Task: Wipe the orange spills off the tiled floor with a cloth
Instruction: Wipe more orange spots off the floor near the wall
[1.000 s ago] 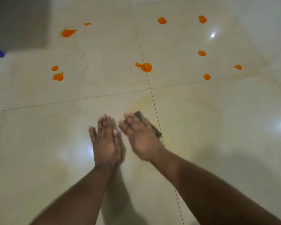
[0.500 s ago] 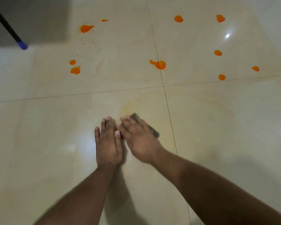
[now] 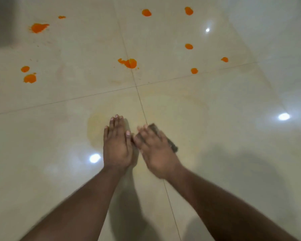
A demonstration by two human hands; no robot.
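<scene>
My right hand [image 3: 155,150] lies flat, fingers straight, pressing a dark cloth [image 3: 171,143] onto the cream tiled floor [image 3: 233,153]; only the cloth's right edge shows past my fingers. My left hand [image 3: 116,145] rests flat on the tile just left of it, fingers together. Beyond both hands lie several orange spills: a large one [image 3: 129,63] on the grout line, a splat [image 3: 38,27] at the far left, two blobs [image 3: 29,78] at the left, and several small dots [image 3: 188,46] on the far right tile. A faint yellowish smear [image 3: 96,126] stains the tile by my left hand.
A dark shadowed area [image 3: 0,21] fills the top left corner. Bright light reflections [image 3: 284,116] shine on the glossy tiles. Grout lines cross just beyond my hands.
My right hand with the cloth has slid to the right, away from my left hand. The view has shifted, and the black pole with a blue tip at the top left has left the frame.
</scene>
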